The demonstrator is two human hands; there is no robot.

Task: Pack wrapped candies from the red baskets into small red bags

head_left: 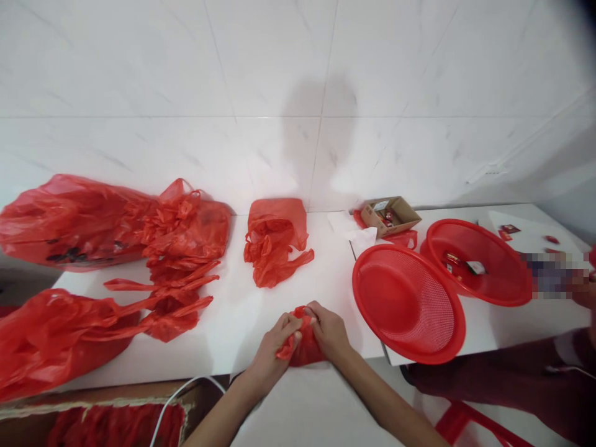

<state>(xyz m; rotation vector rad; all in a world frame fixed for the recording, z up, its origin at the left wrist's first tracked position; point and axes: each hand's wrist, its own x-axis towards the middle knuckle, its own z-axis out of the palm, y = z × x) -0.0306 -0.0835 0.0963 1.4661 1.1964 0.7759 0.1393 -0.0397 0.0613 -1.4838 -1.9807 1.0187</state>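
Near the front edge of the white table, both my hands are closed on one red plastic bag (308, 349). My left hand (277, 343) pinches the bunched plastic on its left side, with a bit of it poking out below the fingers. Gripping the top from the other side is my right hand (329, 329). What the bag contains, if anything, cannot be seen. Straight beyond my hands lies a crumpled pile of red plastic bags (274, 242). An oval red plastic basket (395, 292) with a mesh side stands to the right of my right hand.
Full red bags (79, 217) crowd the left side, above an open cardboard box (186, 403). A second red basket (498, 273) holds small packets. Behind is a small carton (400, 217). Another person's dark sleeve (512, 372) and a red stool (475, 425) are at right.
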